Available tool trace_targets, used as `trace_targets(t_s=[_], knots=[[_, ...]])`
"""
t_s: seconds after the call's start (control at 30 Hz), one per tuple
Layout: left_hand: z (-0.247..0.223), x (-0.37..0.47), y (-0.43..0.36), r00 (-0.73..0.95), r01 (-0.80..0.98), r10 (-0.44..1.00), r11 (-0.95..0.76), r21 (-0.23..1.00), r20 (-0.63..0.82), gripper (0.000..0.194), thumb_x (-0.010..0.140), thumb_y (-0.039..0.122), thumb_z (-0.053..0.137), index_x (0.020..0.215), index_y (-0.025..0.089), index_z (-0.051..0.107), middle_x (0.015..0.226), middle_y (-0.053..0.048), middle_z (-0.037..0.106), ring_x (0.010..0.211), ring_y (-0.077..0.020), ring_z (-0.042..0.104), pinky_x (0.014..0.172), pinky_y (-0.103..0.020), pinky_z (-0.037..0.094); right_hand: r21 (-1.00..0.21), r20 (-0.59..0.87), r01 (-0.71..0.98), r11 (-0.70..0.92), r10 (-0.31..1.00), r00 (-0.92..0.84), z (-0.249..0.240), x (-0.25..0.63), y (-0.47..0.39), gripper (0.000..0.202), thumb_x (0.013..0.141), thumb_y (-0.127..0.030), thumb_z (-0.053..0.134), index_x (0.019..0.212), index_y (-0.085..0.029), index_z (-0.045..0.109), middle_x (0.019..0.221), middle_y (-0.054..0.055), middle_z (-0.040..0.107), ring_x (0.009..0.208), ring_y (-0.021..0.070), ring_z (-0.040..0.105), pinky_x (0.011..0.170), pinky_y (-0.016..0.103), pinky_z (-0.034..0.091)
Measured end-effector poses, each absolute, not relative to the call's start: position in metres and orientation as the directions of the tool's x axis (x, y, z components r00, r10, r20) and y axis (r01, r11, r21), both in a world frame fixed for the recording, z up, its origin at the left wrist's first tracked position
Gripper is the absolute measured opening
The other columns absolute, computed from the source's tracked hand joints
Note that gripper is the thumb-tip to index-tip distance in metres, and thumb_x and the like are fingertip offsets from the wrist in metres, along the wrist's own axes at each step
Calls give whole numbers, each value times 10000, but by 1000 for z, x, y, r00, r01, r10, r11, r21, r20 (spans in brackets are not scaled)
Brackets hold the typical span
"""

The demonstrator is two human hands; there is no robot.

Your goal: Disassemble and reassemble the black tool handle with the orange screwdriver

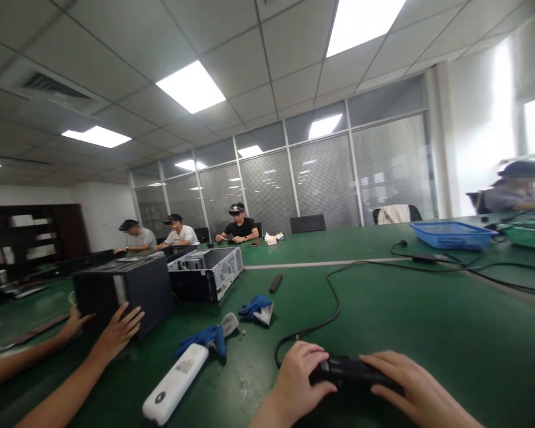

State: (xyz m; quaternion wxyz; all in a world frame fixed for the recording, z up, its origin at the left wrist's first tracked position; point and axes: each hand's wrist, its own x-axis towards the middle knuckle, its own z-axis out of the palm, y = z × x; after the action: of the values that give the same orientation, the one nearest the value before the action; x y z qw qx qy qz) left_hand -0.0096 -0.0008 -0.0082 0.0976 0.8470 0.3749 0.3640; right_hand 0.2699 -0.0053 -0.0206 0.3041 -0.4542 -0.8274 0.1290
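A long black corded device (350, 370) lies across the green table in front of me, its exact kind unclear. My left hand (301, 380) is closed around its left end, thumb below and fingers above. At the other end my right hand (405, 380) grips it in the same way. A black cable (334, 291) loops away from beside my left hand and runs to the right across the table. To the left of my hands are blue-and-grey work gloves (257, 309) and a white oblong device (176, 383) with a round black button.
At left, a co-worker's hands (116, 333) touch a black computer case (129, 291). An opened case (209, 270) stands behind it. A small dark bar (276, 283), a blue basket (452, 233) and a green basket (532, 236) are farther off. Several people sit around the table.
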Motion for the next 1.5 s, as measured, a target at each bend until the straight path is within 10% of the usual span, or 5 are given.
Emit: trace_targets(t_s=[1.13,1.5], knots=[[13,-31,13,465,575,778,-628,524,422,473,649,159,788,1100,231,668,1176,-55,647,1118,-239,580,1027,-394,420,-299,507,721,625,744,-435,-7,245,-11,365,879,-325,570,1229,-223,583,1147,91,653,1015,236,593,923,412,452],[9,-23,13,463,578,798,-602,551,387,558,608,93,791,1130,238,659,1214,-57,630,1159,-244,551,1069,-397,370,-405,408,730,551,823,-395,5,250,-14,332,841,-309,586,1161,-229,621,1138,69,657,1028,222,600,937,361,448]])
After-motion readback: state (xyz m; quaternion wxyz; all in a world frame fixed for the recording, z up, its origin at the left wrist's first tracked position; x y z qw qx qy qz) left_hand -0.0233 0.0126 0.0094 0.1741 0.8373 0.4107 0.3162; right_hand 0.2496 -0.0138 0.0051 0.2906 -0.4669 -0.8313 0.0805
